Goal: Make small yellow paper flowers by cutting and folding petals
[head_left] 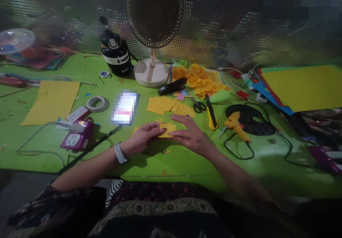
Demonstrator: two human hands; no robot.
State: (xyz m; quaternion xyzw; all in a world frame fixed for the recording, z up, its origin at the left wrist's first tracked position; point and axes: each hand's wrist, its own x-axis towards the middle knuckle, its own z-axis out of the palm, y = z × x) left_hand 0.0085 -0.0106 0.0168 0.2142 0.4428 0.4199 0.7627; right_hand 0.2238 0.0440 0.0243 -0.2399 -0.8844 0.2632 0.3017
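Note:
A small rectangular piece of yellow paper [170,128] is pinched between the thumb and fingers of my left hand [145,136], held just above the green table. My right hand [192,136] is at the paper's right edge, its fingers spread apart and one fingertip touching or very near the paper. Beyond both hands lie cut yellow paper pieces [160,104] and a heap of thin yellow scraps [183,108]. Scissors [199,106] and a yellow utility knife [211,115] rest to the right of them.
Behind stand a fan [151,75] and a black bottle [117,58]. A stapler [173,86] lies before crumpled orange paper [199,79]. To the right is a corded glue gun [237,126]; to the left, a lit phone [125,108], tape roll [96,103] and purple power socket [77,136].

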